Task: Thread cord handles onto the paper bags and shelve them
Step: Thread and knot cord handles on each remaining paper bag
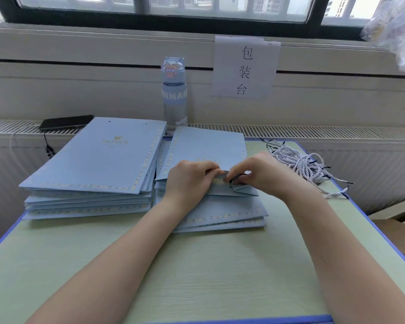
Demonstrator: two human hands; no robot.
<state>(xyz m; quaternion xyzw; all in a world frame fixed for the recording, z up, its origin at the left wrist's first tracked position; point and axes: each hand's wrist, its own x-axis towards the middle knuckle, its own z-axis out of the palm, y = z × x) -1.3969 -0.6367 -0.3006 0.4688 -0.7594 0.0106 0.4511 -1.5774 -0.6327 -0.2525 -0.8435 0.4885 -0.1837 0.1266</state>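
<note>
Two stacks of flat light-blue paper bags lie on the green table (pixel 197 265): a taller left stack (pixel 96 160) and a right stack (pixel 220 213). On the right stack lies the top bag (pixel 208 146), its near edge lifted. My left hand (pixel 189 178) pinches that edge. My right hand (pixel 260 171) pinches a dark-tipped cord end right at the same edge, fingertips nearly touching the left hand's. A bundle of white-and-blue twisted cords (pixel 304 164) lies at the table's right, just beyond my right wrist.
A blue water bottle (pixel 174 92) stands behind the stacks against the wall. A black phone (pixel 66 122) rests on the radiator ledge at back left. A paper sign (pixel 244 66) hangs on the wall. Cardboard boxes (pixel 398 230) sit off the table's right edge.
</note>
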